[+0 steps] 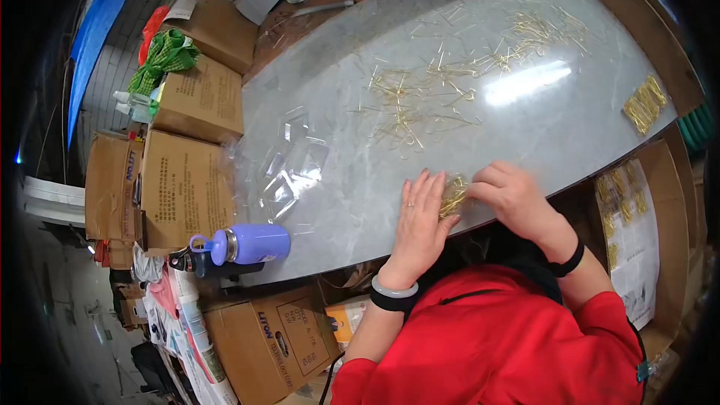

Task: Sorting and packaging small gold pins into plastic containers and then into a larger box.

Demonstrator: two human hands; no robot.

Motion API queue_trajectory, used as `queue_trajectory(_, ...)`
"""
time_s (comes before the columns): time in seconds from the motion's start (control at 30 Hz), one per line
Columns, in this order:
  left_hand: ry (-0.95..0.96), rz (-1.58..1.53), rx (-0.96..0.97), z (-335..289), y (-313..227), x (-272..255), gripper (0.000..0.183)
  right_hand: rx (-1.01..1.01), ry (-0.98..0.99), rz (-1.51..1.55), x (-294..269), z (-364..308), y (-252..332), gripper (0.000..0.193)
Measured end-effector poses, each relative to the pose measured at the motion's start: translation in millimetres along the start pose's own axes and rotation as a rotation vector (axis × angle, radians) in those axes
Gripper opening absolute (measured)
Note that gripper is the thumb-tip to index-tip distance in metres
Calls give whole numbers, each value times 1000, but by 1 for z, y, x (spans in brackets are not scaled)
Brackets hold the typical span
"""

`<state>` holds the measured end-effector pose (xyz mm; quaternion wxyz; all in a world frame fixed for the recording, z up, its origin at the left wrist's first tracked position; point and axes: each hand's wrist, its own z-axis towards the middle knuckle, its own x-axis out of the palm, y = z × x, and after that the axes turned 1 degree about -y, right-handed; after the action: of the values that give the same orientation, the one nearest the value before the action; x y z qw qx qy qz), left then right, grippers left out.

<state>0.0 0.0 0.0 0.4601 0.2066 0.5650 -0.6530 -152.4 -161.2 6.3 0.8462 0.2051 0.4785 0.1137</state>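
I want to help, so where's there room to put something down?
The table is bare between the right hand and the gold packet, and between the left hand and the clear plastic. It's crowded with gold wires across the far middle.

The left grip (421,219) touches gold wire pieces (453,201).

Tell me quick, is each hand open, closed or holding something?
Left hand: open, beside the pack of gold hooks.
Right hand: curled at the pack, blurred; its grip cannot be told.
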Motion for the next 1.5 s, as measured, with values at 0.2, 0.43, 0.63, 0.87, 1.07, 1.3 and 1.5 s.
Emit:
queue_trajectory(0.2,-33,9,23,-1,-1,0,68,238,-234,240,13,-2,22,28)
queue_trajectory(0.43,-88,-17,23,-5,2,6,62,176,-157,-35,5,-13,22,36)
queue_trajectory(0.63,-145,8,-4,-4,-3,10,56,259,-269,-43,11,-20,22,26)
queue_trajectory(0.87,-60,81,12,-3,-7,3,56,258,-267,-160,-8,0,0,13)
queue_trajectory(1.07,-29,113,35,-3,-6,4,57,248,-143,113,14,11,21,21)
queue_trajectory(1.3,-52,105,29,-6,-4,7,59,380,-262,402,28,-4,42,42)
queue_trajectory(1.5,-107,73,34,-6,-2,7,66,316,-100,628,33,0,43,57)
